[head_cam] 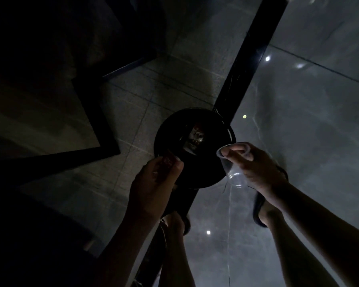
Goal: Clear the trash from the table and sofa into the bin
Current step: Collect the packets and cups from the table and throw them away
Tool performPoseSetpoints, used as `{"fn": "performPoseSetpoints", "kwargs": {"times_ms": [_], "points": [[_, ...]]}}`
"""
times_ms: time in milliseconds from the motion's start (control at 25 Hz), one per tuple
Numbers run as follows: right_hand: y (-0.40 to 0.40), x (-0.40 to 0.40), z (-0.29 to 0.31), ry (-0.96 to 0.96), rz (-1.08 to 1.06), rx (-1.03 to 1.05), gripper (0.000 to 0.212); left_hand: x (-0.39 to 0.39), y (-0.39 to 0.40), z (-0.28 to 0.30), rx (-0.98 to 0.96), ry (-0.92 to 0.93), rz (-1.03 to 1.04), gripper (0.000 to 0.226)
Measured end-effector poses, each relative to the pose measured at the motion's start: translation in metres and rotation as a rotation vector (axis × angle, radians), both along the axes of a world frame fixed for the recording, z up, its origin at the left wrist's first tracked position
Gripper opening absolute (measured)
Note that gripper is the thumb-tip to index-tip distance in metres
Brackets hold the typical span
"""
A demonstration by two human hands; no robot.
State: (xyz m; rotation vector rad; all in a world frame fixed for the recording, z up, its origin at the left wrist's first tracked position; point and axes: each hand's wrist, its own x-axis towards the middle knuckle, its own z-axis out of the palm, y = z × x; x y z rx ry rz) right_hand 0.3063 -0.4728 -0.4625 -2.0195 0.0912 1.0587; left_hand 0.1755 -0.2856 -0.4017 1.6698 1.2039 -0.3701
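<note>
A person's right hand (255, 168) pinches a clear plastic cup (232, 164) tilted rim-up at four o'clock of the round black bin (166, 139), while the left hand (153, 187), nearer, holds a small reddish wrapper (168, 160) at its seven o'clock rim.

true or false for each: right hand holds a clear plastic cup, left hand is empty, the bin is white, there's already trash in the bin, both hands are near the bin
1. The right hand holds a clear plastic cup. True.
2. The left hand is empty. False: it pinches a small reddish item.
3. The bin is white. False: it is black.
4. Trash already lies in the bin. True.
5. Both hands are near the bin. True.
</note>
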Motion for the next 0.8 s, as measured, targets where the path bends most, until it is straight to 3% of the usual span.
{"fn": "performPoseSetpoints", "kwargs": {"times_ms": [160,360,560,720,800], "points": [[-0.004,0.01,-0.021,0.025,0.055,0.053,0.048,0.016,-0.007,-0.036,-0.03,0.028,-0.06,0.029],[-0.012,0.019,-0.032,0.075,0.108,0.114,0.055,0.054,-0.025,-0.094,-0.091,0.093,-0.015,0.056],[-0.018,0.021,-0.039,0.125,0.09,0.15,0.064,0.074,-0.025,-0.137,0.05,0.172,0.014,0.064],[-0.013,0.024,-0.036,0.106,0.113,0.153,0.061,0.085,-0.024,-0.142,0.08,0.213,-0.074,0.097],[-0.013,0.024,-0.035,0.115,0.096,0.149,0.052,0.082,-0.026,-0.133,0.117,0.22,-0.15,0.097]]}}
